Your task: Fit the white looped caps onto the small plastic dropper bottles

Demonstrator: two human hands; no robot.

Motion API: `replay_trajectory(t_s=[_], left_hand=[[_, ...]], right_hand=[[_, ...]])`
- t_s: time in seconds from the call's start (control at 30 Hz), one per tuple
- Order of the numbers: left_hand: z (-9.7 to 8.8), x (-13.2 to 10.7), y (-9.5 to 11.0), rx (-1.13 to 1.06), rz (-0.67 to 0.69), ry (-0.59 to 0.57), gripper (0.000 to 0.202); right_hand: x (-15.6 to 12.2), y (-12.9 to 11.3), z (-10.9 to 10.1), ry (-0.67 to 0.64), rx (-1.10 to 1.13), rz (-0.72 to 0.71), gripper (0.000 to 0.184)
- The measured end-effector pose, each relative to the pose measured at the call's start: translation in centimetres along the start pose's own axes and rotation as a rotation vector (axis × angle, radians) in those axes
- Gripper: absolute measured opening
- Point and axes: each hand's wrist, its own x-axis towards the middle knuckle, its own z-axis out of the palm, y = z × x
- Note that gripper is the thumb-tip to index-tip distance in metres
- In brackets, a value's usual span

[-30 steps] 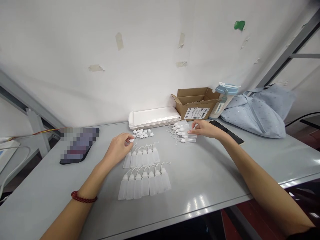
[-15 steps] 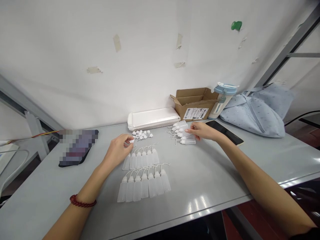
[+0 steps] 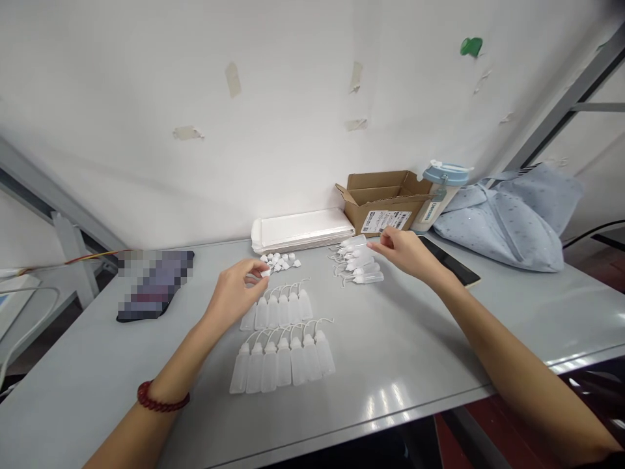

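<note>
My left hand (image 3: 239,290) is closed in a pinch on a small white cap (image 3: 265,272), beside a little heap of white caps (image 3: 283,261). Below it lie two rows of translucent squeeze bottles, a back row (image 3: 278,309) partly covered by this hand and a front row (image 3: 283,361). Each has a thin curved tube at its top. Over the right end of a loose pile of similar bottles (image 3: 364,275), my right hand (image 3: 403,253) hovers with its thumb stretched out and apart from the bent fingers. No bottle shows in its grip.
Flat white boxes (image 3: 303,229), an open cardboard box (image 3: 381,212) and a blue-lidded tumbler (image 3: 437,195) stand along the wall. A dark phone or tablet (image 3: 452,262) lies by a light blue cloth bag (image 3: 508,225). A pixelated dark item (image 3: 156,286) is at left.
My right hand has lifted slightly up and right, its fingers moving off the bottles. My left hand has shifted slightly right with the cap. The whole view has drifted a little.
</note>
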Motion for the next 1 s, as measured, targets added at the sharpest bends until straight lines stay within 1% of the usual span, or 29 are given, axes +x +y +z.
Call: replay_trajectory(t_s=[0.07, 0.1, 0.13, 0.17, 0.23, 0.27, 0.33, 0.4, 0.43, 0.5, 0.57, 0.7, 0.83, 0.9, 1.0], left_hand=[[0.2, -0.4, 0.9, -0.070, -0.019, -0.011, 0.020], [0.3, -0.6, 1.3, -0.104, -0.026, -0.022, 0.020], [0.4, -0.8, 1.7, -0.139, -0.032, -0.034, 0.020], [0.6, -1.0, 2.1, -0.172, -0.036, -0.048, 0.020], [0.8, -1.4, 2.7, -0.235, -0.044, -0.074, 0.022], [1.0, -1.6, 2.9, -0.261, -0.046, -0.088, 0.024], [1.3, -1.8, 3.1, -0.299, -0.047, -0.113, 0.028], [1.5, -1.9, 3.2, -0.320, -0.052, -0.139, 0.032], [1.6, -1.9, 3.2, -0.325, -0.058, -0.151, 0.033], [1.7, -1.9, 3.1, -0.334, -0.073, -0.167, 0.035], [1.7, -1.9, 3.1, -0.344, -0.084, -0.172, 0.034], [1.5, -1.9, 3.5, -0.349, -0.113, -0.165, 0.031], [1.3, -1.9, 3.8, -0.401, -0.154, -0.210, 0.031], [1.3, -2.0, 3.9, -0.488, -0.185, -0.248, 0.032], [1.3, -2.1, 3.7, -0.698, -0.284, -0.276, 0.030]], right_hand=[[-0.9, -1.5, -0.1, 0.044, 0.018, -0.065, 0.034], [-1.5, -2.3, 0.0, 0.034, 0.062, -0.109, 0.034], [-2.2, -3.2, 0.2, -0.017, 0.128, -0.161, 0.034], [-3.0, -4.0, 0.5, -0.106, 0.208, -0.213, 0.033], [-4.7, -5.7, 1.2, -0.323, 0.318, -0.332, 0.029], [-5.5, -6.4, 1.5, -0.417, 0.330, -0.373, 0.026], [-7.0, -7.5, 2.1, -0.561, 0.341, -0.440, 0.020], [-7.9, -8.2, 2.6, -0.674, 0.353, -0.522, 0.010], [-8.2, -8.3, 2.7, -0.715, 0.356, -0.567, 0.008], [-8.4, -8.4, 2.9, -0.765, 0.346, -0.646, 0.011], [-8.2, -8.3, 2.9, -0.789, 0.320, -0.687, 0.012], [-7.7, -7.9, 2.9, -0.825, 0.279, -0.698, 0.014], [-7.4, -7.6, 2.8, -0.824, 0.235, -0.719, 0.015], [-7.4, -7.6, 2.8, -0.749, 0.232, -0.726, 0.017], [-7.3, -7.5, 2.9, -0.524, 0.209, -0.728, 0.022]])
